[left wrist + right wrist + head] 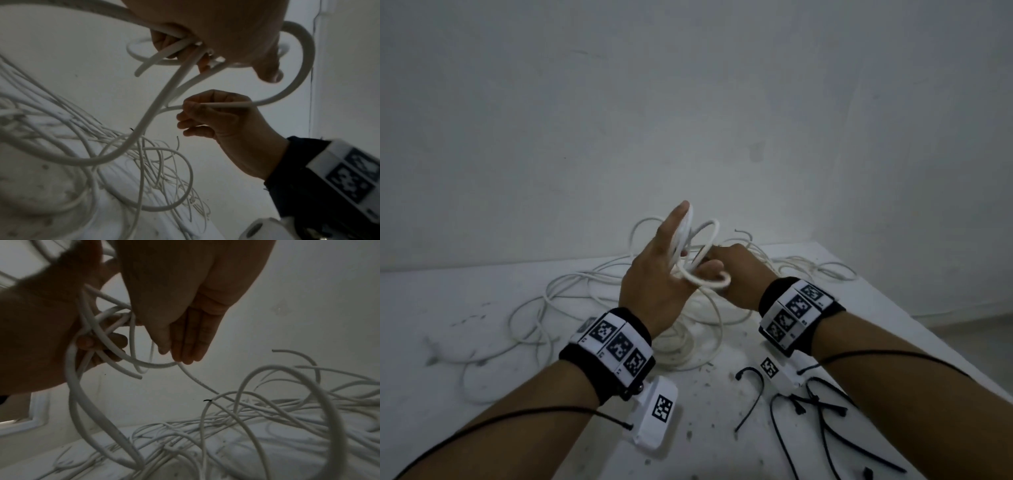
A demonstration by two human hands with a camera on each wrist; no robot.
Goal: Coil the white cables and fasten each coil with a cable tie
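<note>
Several white cables (527,329) sprawl in loose, overlapping loops across the left and middle of a white table (448,301), thin round cords with cut ends, a few tips curling up off the surface. The tabletop is scuffed and sprinkled with dark specks.

Above the tangle, near the middle of the head view, the left hand (654,284) is raised with its index finger stretched upward and its lower fingers curled round a small coil (700,253) of the same white cable; two or three turns stand up from the hand. The left wrist view shows those curled fingers gripping several strands, one short cut end sticking out below them, and a long strand dropping from the coil down into the pile. A black wristband (616,349) with square black-and-white markers wraps that wrist, and a white camera block hangs under it.

Just right of the coil, touching it, the right hand (218,116) pinches a single strand (273,99) of the cable between thumb and curled fingers; the strand arcs up and round back to the left hand. In the head view this hand (736,274) sits close against the left, a loop of cable lying over its knuckles. It wears a matching marker band.

Farther right, near the table's front edge, a loose scatter of black cable ties (808,414) lies flat, some crossing each other, well apart from the coil.
</note>
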